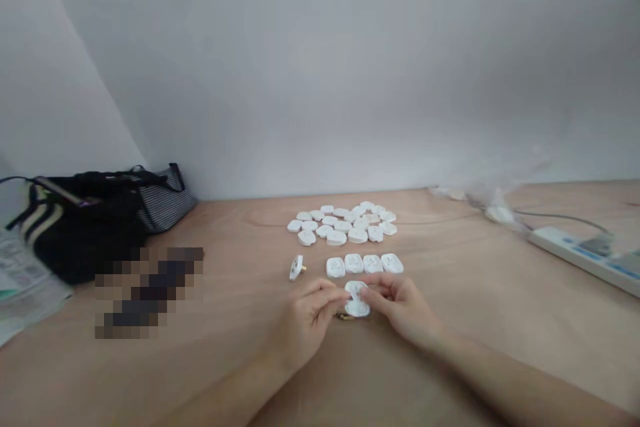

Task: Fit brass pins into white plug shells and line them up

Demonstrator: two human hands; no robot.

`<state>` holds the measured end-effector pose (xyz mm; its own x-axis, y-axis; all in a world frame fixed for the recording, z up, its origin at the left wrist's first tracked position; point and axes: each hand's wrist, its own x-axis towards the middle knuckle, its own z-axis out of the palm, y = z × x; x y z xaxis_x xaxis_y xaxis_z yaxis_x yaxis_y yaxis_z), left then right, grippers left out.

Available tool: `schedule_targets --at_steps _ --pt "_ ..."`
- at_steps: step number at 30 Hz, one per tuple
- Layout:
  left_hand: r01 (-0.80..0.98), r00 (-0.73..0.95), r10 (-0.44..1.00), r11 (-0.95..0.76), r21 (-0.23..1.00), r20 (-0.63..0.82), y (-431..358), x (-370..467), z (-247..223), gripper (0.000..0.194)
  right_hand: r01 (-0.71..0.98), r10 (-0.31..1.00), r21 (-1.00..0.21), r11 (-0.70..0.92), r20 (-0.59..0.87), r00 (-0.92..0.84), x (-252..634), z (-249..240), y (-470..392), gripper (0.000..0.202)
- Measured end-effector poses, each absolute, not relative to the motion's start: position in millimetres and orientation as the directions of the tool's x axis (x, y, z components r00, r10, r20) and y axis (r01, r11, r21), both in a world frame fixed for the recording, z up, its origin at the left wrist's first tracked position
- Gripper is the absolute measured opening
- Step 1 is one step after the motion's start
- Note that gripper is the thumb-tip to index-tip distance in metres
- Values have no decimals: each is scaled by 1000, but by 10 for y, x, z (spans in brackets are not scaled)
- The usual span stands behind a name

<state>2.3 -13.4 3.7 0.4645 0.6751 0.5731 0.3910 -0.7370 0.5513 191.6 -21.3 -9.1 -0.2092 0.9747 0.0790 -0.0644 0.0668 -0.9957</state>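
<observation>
A white plastic piece (pixel 357 300) is held just above the counter (pixel 475 280), its right edge pinched by the right hand (pixel 400 303); the fingers of the left hand (pixel 313 310) close together at its left edge, though whether they grip it cannot be told. Small brass-coloured parts (pixel 344 316) show just beneath. Beyond sit a row of four white pieces (pixel 353 263), a tilted piece (pixel 296 267) to their left and a loose cluster (pixel 336 238). A black bag (pixel 95 213) stands at left, a power strip (pixel 555 240) at right.
</observation>
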Motion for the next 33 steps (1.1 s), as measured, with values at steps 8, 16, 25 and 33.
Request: schedule_targets --at_steps 8,16,25,33 --pt "432 383 728 -685 587 568 -155 79 33 5 -97 964 -991 94 115 -241 1912 -105 -218 42" --pt "418 423 656 -753 508 625 -60 -15 108 15 -63 962 -990 128 139 -233 1909 -63 -244 41" --pt "550 612 704 -706 446 361 130 -204 47 20 42 985 -990 133 127 -118 1980 -152 -136 39" --pt "582 529 725 -688 433 440 105 -136 25 17 68 978 -985 161 150 -146 1977 -148 -156 39"
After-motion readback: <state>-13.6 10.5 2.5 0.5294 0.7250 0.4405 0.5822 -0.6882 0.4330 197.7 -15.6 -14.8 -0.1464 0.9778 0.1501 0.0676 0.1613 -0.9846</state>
